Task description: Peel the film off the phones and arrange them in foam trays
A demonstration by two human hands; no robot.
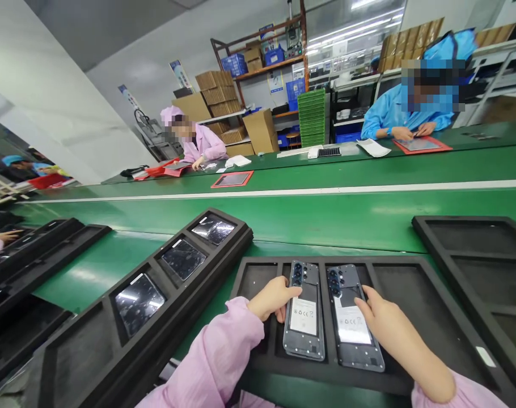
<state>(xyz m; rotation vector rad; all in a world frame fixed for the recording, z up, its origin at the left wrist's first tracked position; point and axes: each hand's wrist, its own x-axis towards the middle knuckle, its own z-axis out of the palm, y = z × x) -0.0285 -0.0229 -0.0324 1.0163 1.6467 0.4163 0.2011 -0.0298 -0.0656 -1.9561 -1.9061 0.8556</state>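
Observation:
Two smartphones with their back covers off lie side by side over a black foam tray (405, 300), battery labels facing up. My left hand (274, 298) pinches the left smartphone (307, 343) by its left edge, thumb on top and fingers beside and below it. On the right smartphone (360, 355), my right hand (381, 317) grips the right edge between thumb and fingers. Both phones sit slightly askew to the tray's compartments, with camera lenses at the far end. Whether they touch the tray floor, I cannot tell.
Stacked black trays (190, 289) holding several dark-screened panels stand at the left. Another black tray (466, 229) lies at the right. Beyond runs a green bench (338, 212). Across it sit a person in pink (204, 144) and a person in blue (385, 110).

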